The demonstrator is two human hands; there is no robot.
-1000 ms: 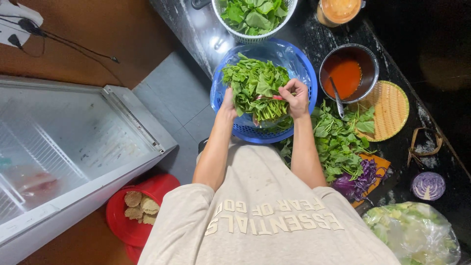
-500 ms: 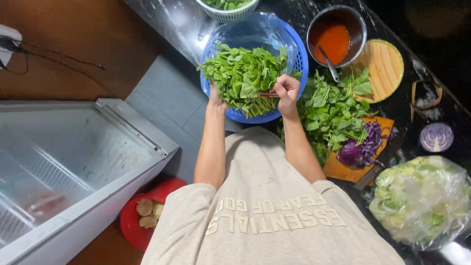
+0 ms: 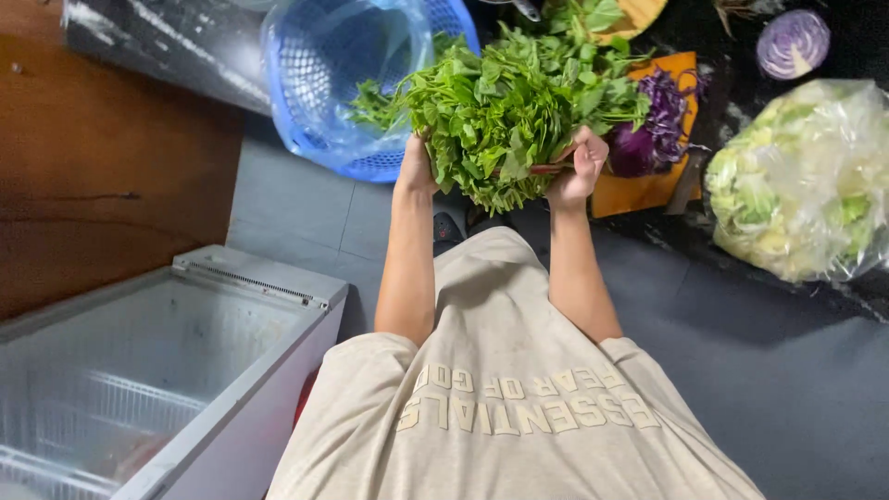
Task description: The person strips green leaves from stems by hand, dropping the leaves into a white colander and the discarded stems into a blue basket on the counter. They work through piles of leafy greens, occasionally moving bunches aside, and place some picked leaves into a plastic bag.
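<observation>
- Two hands hold one big bunch of leafy greens (image 3: 505, 116) up in front of the person's chest, over the near edge of the dark table (image 3: 732, 241).
- At the far left a white chest freezer (image 3: 185, 370) stands on the grey floor with its glass lid shut.
- Left of the bunch, a blue plastic basket (image 3: 324, 83) sits on the table edge, with a few loose green leaves inside it.
- Left hand (image 3: 414, 167): pressed against the left underside of the bunch, fingers buried in the leaves, so it seems to cup the stems, though I cannot tell how firmly it is closed.
- Right hand (image 3: 579, 167): curled shut around the stems at the bunch's lower right, the leaves fanning up and to the left from it.
- Just right of that hand lie purple leaves (image 3: 657, 120) on an orange cutting board (image 3: 648, 185).
- Further right, a clear bag of pale cabbage (image 3: 801, 181) rests on the table, with a halved red cabbage (image 3: 794, 42) behind it.
</observation>
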